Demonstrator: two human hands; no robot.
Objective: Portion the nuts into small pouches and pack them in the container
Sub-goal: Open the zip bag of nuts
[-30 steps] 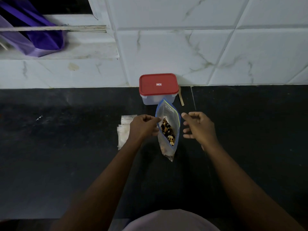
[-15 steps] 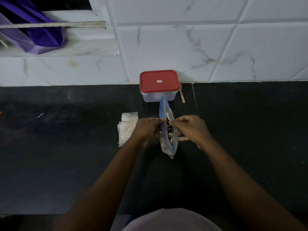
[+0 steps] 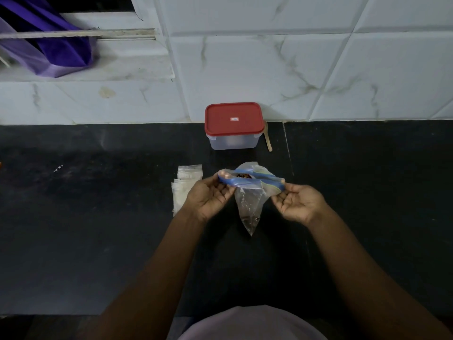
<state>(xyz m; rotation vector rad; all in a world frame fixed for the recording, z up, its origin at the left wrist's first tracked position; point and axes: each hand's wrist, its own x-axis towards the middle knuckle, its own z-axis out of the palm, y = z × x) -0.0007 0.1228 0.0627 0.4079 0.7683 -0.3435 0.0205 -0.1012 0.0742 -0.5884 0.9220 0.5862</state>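
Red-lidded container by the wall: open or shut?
Shut. Its red lid sits flat over the clear container, covering the whole top.

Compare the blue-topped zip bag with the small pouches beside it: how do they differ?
The zip bag is held at its blue top by the left hand and right hand; the small pouches lie flat on the counter. The zip bag holds nuts; the small pouches look empty. The zip bag is bigger than the small pouches. Both are see-through plastic.
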